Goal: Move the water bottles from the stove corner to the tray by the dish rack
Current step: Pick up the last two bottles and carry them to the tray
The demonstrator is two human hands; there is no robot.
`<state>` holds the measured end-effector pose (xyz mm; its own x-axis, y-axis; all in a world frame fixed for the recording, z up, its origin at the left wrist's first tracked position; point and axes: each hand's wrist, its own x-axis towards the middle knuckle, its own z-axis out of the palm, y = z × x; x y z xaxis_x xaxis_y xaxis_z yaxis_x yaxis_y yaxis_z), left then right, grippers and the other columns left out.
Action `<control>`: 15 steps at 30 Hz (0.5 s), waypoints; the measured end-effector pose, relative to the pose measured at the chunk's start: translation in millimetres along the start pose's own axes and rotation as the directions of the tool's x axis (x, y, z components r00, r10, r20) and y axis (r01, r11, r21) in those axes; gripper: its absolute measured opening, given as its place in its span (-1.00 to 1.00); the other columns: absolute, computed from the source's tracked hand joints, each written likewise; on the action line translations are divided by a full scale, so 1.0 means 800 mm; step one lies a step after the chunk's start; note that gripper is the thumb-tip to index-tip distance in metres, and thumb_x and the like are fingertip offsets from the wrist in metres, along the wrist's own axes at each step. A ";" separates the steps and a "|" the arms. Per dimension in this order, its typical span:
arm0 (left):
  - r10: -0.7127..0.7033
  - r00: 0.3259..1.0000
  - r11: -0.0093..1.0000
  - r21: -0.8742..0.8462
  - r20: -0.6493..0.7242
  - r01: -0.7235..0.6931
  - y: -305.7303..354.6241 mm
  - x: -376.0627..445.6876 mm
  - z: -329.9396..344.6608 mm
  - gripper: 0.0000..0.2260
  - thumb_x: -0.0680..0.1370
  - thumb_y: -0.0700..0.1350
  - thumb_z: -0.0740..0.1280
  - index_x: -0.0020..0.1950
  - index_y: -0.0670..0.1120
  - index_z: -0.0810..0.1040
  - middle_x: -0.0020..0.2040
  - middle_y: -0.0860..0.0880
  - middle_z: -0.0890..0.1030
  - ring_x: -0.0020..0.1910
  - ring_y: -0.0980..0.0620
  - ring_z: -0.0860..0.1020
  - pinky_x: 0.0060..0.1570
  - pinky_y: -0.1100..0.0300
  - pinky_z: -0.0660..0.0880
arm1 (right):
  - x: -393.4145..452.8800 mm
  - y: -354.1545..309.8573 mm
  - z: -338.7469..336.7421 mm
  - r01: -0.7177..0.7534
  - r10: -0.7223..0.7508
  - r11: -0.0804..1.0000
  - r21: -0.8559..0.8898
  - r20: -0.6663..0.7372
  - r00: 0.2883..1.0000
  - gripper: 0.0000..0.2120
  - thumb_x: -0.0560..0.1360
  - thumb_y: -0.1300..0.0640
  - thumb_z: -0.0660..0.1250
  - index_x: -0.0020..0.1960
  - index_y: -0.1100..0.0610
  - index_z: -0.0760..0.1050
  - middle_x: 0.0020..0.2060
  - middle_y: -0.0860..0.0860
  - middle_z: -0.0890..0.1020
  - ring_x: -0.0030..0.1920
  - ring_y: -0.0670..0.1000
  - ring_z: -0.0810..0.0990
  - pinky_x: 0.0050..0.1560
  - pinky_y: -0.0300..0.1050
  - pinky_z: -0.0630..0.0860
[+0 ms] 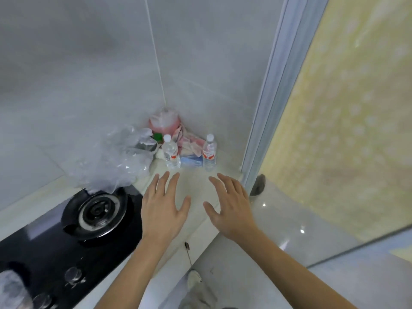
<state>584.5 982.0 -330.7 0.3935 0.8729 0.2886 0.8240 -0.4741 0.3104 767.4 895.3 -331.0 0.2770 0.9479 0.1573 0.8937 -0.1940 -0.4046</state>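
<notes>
1. 2 water bottles are shown upright on the surface in the stove corner: the left bottle just beyond the fingertips of the left hand, the right bottle just beyond and slightly inward of the right hand.
2. Both hands are held palm-down above the surface, fingers spread and nearly straight; nothing is held in either grip, and neither bottle is touched.
3. A blue-and-white packet is seen between the bottles, ahead of the gap between the hands. A crumpled clear plastic bag lies ahead and to the outside of the left hand; a pink container stands behind the bottles.
4. The burner is located outside the left wrist.
5. Handling, as judged: the bottles appear small, sealed with white caps and probably full, so moderate weight is expected. The thin clear walls are likely to flex and may be slippery. The labelled mid-body is suggested as the place for each grip.
6. The tray and dish rack are not in view.
</notes>
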 end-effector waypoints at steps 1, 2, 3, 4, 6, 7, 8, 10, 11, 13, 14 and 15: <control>0.005 1.000 1.000 -0.009 0.009 -0.005 -0.005 0.029 0.012 -0.38 0.59 0.26 0.17 0.57 -0.03 0.42 0.56 -0.12 0.45 0.58 -0.19 0.33 0.47 -0.18 0.41 | 0.027 0.008 0.004 -0.009 0.009 1.000 -0.010 0.013 1.000 -0.32 0.56 -0.31 0.09 0.61 -0.05 0.23 0.60 0.01 0.30 0.58 0.12 0.25 0.57 0.18 0.24; 0.011 1.000 1.000 -0.019 0.013 -0.011 -0.008 0.057 0.022 -0.38 0.58 0.26 0.17 0.56 -0.04 0.43 0.54 -0.13 0.46 0.56 -0.21 0.35 0.46 -0.19 0.41 | 0.052 0.014 0.008 -0.019 0.019 1.000 -0.017 0.023 1.000 -0.32 0.56 -0.31 0.10 0.61 -0.05 0.21 0.60 0.00 0.30 0.58 0.11 0.25 0.57 0.17 0.25; 0.019 1.000 0.999 -0.027 0.013 -0.019 -0.011 0.083 0.030 -0.38 0.58 0.25 0.17 0.55 -0.05 0.43 0.52 -0.13 0.48 0.55 -0.23 0.36 0.45 -0.20 0.42 | 0.076 0.020 0.010 -0.020 0.020 1.000 -0.018 0.018 1.000 -0.33 0.56 -0.30 0.11 0.60 -0.05 0.21 0.59 -0.01 0.31 0.56 0.11 0.26 0.56 0.15 0.27; 0.028 1.000 0.999 -0.030 0.012 -0.028 -0.014 0.108 0.037 -0.39 0.58 0.25 0.18 0.55 -0.04 0.43 0.52 -0.13 0.48 0.54 -0.23 0.37 0.44 -0.21 0.42 | 0.101 0.025 0.011 -0.014 0.014 1.000 -0.023 0.006 1.000 -0.34 0.56 -0.28 0.13 0.59 -0.05 0.23 0.57 -0.01 0.33 0.54 0.11 0.29 0.54 0.14 0.30; 0.046 0.999 0.999 -0.024 0.014 -0.046 -0.021 0.160 0.051 -0.40 0.58 0.23 0.22 0.56 -0.03 0.42 0.52 -0.12 0.47 0.53 -0.23 0.37 0.42 -0.23 0.43 | 0.153 0.034 0.012 -0.012 0.012 1.000 -0.026 -0.004 1.000 -0.34 0.54 -0.26 0.15 0.58 -0.04 0.24 0.53 0.00 0.37 0.50 0.12 0.33 0.50 0.14 0.34; 0.049 0.999 0.999 -0.017 0.023 -0.049 -0.026 0.185 0.060 -0.40 0.57 0.22 0.23 0.56 -0.02 0.42 0.52 -0.12 0.47 0.53 -0.23 0.38 0.41 -0.24 0.44 | 0.179 0.040 0.014 -0.016 0.016 1.000 -0.023 -0.001 1.000 -0.35 0.54 -0.24 0.16 0.57 -0.04 0.24 0.53 0.00 0.37 0.49 0.13 0.33 0.49 0.14 0.34; 0.044 0.998 0.999 -0.011 0.033 -0.043 -0.030 0.207 0.067 -0.40 0.58 0.22 0.24 0.56 -0.01 0.41 0.53 -0.13 0.46 0.54 -0.23 0.37 0.39 -0.24 0.45 | 0.202 0.045 0.016 -0.019 0.019 1.000 -0.022 0.006 1.000 -0.36 0.55 -0.22 0.19 0.57 -0.03 0.24 0.53 0.01 0.36 0.50 0.14 0.32 0.50 0.14 0.33; 0.035 0.999 0.999 0.010 0.033 -0.035 -0.036 0.245 0.079 -0.38 0.58 0.21 0.24 0.60 0.01 0.36 0.54 -0.14 0.43 0.54 -0.24 0.36 0.37 -0.24 0.47 | 0.245 0.056 0.023 -0.013 0.013 1.000 -0.016 0.020 1.000 -0.36 0.56 -0.16 0.28 0.58 -0.02 0.22 0.55 0.03 0.33 0.54 0.16 0.26 0.53 0.16 0.30; 0.034 0.999 0.999 0.018 0.027 -0.035 -0.041 0.262 0.088 -0.37 0.58 0.21 0.24 0.61 0.01 0.34 0.53 -0.16 0.42 0.53 -0.26 0.36 0.35 -0.25 0.49 | 0.266 0.063 0.027 -0.003 0.004 1.000 -0.011 0.025 1.000 -0.34 0.56 -0.14 0.31 0.58 -0.01 0.20 0.58 0.05 0.30 0.58 0.18 0.21 0.56 0.17 0.26; 0.021 1.000 0.999 0.033 0.018 -0.021 -0.049 0.296 0.104 -0.37 0.56 0.17 0.27 0.61 0.01 0.34 0.52 -0.19 0.41 0.53 -0.32 0.35 0.32 -0.29 0.49 | 0.307 0.078 0.036 0.006 -0.006 1.000 0.000 0.031 0.999 -0.33 0.56 -0.10 0.34 0.60 -0.01 0.20 0.62 0.06 0.23 0.64 0.21 0.10 0.62 0.18 0.17; -0.003 1.000 0.999 0.041 0.022 0.002 -0.053 0.311 0.112 -0.38 0.55 0.15 0.30 0.60 0.01 0.34 0.52 -0.21 0.40 0.53 -0.34 0.34 0.31 -0.32 0.49 | 0.325 0.087 0.043 0.005 -0.005 1.000 0.001 0.045 0.999 -0.34 0.57 -0.12 0.32 0.60 -0.01 0.21 0.63 0.07 0.20 0.66 0.23 0.06 0.63 0.20 0.14; -0.025 0.999 0.999 0.043 0.031 0.024 -0.058 0.326 0.123 -0.39 0.55 0.13 0.34 0.59 0.01 0.35 0.53 -0.23 0.38 0.52 -0.36 0.34 0.32 -0.34 0.48 | 0.342 0.094 0.047 0.003 -0.003 1.000 0.000 0.065 0.998 -0.35 0.58 -0.16 0.28 0.61 0.00 0.22 0.64 0.08 0.19 0.66 0.24 0.04 0.63 0.20 0.12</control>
<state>688.9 1242.8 -358.9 0.3848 0.8878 0.2525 0.8501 -0.4474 0.2777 897.2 1149.2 -352.3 0.2507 0.9630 0.0993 0.8945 -0.1912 -0.4040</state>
